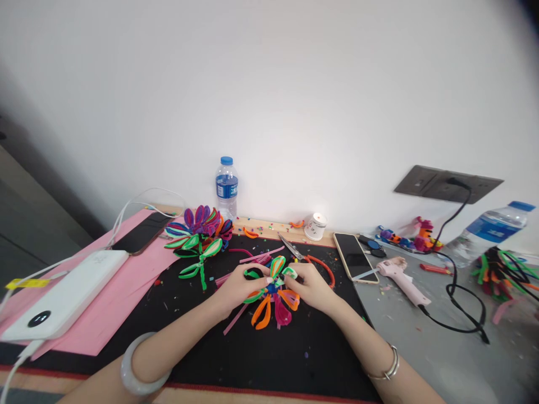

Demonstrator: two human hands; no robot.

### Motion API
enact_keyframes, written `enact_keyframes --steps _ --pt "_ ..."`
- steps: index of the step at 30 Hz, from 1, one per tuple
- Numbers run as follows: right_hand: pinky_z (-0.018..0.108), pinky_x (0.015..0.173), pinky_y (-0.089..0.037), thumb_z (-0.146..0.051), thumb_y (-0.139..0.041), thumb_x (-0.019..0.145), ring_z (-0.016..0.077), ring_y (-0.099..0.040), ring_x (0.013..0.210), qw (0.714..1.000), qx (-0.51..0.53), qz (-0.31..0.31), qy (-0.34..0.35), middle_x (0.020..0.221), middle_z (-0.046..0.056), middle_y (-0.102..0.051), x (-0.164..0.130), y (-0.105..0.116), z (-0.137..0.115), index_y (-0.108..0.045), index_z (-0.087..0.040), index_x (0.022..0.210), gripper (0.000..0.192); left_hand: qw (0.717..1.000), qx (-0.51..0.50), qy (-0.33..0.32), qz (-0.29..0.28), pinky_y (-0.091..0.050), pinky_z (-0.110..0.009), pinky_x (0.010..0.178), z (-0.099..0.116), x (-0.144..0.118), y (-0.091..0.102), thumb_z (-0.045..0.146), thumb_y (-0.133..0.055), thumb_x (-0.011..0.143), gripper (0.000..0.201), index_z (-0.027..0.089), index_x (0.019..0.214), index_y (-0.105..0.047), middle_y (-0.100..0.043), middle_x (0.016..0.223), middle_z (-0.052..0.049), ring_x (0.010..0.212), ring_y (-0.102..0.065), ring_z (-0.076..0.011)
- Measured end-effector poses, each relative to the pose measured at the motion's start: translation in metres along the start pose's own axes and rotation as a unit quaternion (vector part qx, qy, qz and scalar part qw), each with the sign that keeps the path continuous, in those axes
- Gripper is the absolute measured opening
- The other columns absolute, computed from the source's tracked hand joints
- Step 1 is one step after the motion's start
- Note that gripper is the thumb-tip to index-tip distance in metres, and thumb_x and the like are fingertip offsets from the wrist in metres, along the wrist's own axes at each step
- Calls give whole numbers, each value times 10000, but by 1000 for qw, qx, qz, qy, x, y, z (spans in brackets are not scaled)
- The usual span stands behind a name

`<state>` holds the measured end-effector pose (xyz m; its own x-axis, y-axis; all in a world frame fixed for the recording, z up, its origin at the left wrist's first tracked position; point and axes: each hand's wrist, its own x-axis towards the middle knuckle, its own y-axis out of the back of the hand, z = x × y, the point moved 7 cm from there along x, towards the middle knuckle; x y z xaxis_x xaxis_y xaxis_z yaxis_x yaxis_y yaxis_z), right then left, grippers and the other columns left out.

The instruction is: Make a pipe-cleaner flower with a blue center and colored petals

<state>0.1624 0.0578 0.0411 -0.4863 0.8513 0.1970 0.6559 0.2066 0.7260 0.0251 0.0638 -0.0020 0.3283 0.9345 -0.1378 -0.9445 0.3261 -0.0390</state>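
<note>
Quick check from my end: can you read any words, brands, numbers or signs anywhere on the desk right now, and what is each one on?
Nothing can be quoted; all print is too small or blurred.
Water bottle, blue label: white print, unreadable.
Second water bottle lying at right, blue label: unreadable.
Paper cup: small red marks, unreadable.
Power bank: faint grey mark and dark round display, unreadable.
Yellow tag on the cable: no legible text.
</note>
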Motion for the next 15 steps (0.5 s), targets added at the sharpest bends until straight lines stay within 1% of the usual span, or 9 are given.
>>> enact_keyframes --steps 4,9,15 --pt "211 528 -329 -175 -416 813 91 -398 532 1000 -3 1 3 583 -14 -452 0 1 -2 -449 -155 579 237 1000 -3 1 5 -457 -278 650 0 -1 0 340 -682 619 282 141 813 -638 -637 759 -43 728 -582 -183" --pt "207 522 -318 -163 -419 808 87 -395 528 1000 -6 1 2 580 -22 -440 0 0 -1 -420 -158 568 240 1000 1 2 1 -455 -270 649 0 -1 0 332 -673 633 271 144 824 -636 -640 764 -42 741 -583 -183" --pt "208 519 -308 -223 -401 841 84 -376 523 1000 -5 1 -3 574 -29 -414 -1 -1 4 -390 -160 561 287 1000 -12 -6 -7 -449 -277 715 2 0 0 310 -668 648 237 146 818 -642 -654 825 -47 786 -589 -185"
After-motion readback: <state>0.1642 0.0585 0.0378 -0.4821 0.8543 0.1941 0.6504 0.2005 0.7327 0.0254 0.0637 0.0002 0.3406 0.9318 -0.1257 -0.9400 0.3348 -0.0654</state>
